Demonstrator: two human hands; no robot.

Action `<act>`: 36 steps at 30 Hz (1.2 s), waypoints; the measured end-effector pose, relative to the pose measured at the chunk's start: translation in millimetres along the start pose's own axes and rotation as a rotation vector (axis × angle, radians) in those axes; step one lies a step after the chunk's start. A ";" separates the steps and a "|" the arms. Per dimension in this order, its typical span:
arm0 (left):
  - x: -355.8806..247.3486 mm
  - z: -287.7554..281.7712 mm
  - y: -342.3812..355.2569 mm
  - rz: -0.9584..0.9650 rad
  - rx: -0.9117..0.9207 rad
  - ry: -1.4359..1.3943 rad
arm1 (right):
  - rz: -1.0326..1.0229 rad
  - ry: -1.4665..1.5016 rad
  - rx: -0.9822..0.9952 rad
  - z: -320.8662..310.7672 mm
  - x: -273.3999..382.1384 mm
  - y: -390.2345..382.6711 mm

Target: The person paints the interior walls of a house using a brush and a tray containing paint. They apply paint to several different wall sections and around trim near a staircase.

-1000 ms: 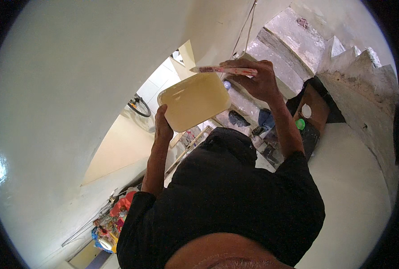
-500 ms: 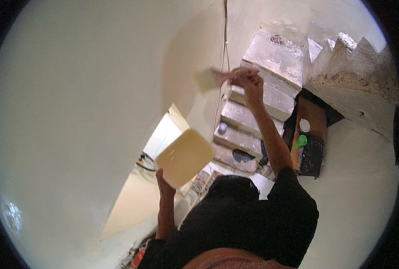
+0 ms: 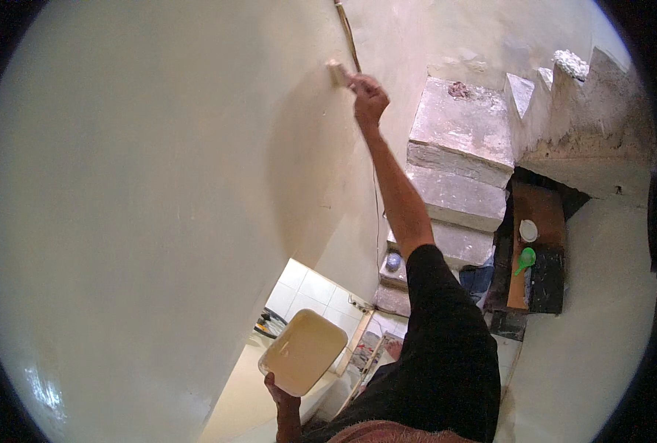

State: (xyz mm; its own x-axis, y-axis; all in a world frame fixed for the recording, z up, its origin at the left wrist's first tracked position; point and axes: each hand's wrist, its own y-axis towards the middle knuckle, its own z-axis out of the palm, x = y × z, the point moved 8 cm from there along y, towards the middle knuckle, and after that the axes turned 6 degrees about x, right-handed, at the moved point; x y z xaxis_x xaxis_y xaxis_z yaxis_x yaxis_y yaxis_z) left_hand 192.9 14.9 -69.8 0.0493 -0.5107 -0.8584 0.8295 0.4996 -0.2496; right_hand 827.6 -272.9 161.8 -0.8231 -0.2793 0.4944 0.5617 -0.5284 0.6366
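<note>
High up near the cream wall (image 3: 158, 184), my right hand (image 3: 371, 100) is closed around the handle of a paintbrush (image 3: 337, 72). Its pale bristles are at the wall surface, just left of a hanging cable (image 3: 348, 37). Lower down, my left hand (image 3: 282, 395) grips the near edge of a tilted rectangular tub (image 3: 330, 325) with rounded corners. The inside of the tub is cream-coloured; how much paint it holds I cannot tell. My right arm is stretched up and forward, and its shadow falls on the wall.
Worn concrete stairs (image 3: 461, 118) climb ahead on the right, with a small bluish round object (image 3: 394, 261) on a lower step. Beside them, a brown and black cabinet (image 3: 542, 207) carries a white round lid (image 3: 528, 230) and a green scoop (image 3: 525, 258). White tiles (image 3: 313, 286) show beyond the wall's edge.
My right hand has moved up and left with the paintbrush, which has come to the wall beside the cable. The tub in my left hand sits lower in the view, which has shifted.
</note>
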 end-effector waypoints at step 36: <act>23.3 16.6 13.4 -0.040 0.038 -0.082 | 0.131 0.261 0.897 87.7 251.6 -223.9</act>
State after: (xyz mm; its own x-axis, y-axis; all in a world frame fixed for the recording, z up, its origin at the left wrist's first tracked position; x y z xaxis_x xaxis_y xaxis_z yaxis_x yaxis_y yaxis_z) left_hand 214.4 -1.9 -85.7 0.0604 -0.5861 -0.8080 0.8520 0.4521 -0.2642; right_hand 502.0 -154.6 195.6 -0.6806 -0.5211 0.5150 0.4161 0.3036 0.8571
